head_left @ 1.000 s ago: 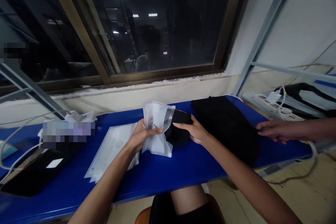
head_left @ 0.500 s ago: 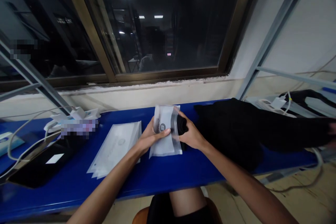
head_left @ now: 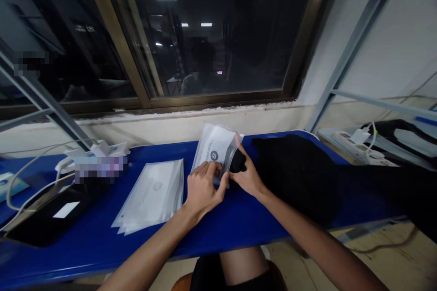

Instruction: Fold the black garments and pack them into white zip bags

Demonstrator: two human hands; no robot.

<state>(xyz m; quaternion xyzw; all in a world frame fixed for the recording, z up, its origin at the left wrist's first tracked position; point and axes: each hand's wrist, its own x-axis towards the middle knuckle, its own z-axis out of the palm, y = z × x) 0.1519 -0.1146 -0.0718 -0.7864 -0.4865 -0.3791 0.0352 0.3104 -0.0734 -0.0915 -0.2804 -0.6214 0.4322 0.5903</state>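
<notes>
Bag (head_left: 209, 138): one, white and see-through, dark printing on the front; tilted, raised over the middle of the surface (head_left: 221, 236), toward its far edge; mouth facing the surface's right end

Roll (head_left: 238, 162): one, black, rounded end showing at the bag's mouth; the remainder apparently inside, depth cannot be told

Left hand (head_left: 203, 188): fingers curled against the bag's front, thumb standing apart from them; whether it pinches the film, cannot tell

Right hand (head_left: 251, 176): closed about the roll and the mouth, thumb on the near side, finger on the far

Stack (head_left: 146, 195): similar bags, flat, left of the middle, corners fanned toward the near edge

Cloth (head_left: 293, 173): black heap, near the surface's far right corner, running out past the right end

Step, as judged: seating the roll in the bag

Handling, advised: right grip snug, so the roll does not loosen; push in line with the bag, not across it; left fingers best spread low to steady the film, without pressing the inside shut; mouth kept wide and its band unfolded, the likeliest place for the roll to snag
</notes>
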